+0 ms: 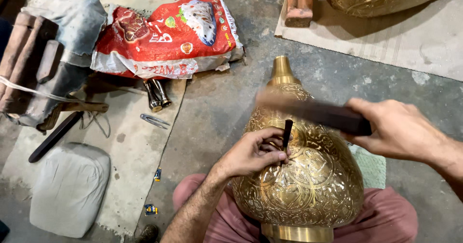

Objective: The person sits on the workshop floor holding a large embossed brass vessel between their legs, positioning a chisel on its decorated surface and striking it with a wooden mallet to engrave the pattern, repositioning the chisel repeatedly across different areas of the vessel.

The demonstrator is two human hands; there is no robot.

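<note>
Dusty concrete floor (217, 108); left hand (251, 153) pinches a thin dark punch (287, 131) against an engraved bulbous brass vase (308, 175), right hand (398, 129) grips a dark wooden mallet (313, 111).

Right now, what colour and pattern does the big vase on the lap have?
The vase is shiny gold-coloured, covered in engraved floral scrollwork; the head view shows it best.

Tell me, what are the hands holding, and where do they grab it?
The left hand pinches a thin dark chisel near its lower end, against the engraved brass vase. The right hand grips a dark mallet by one end.
</note>
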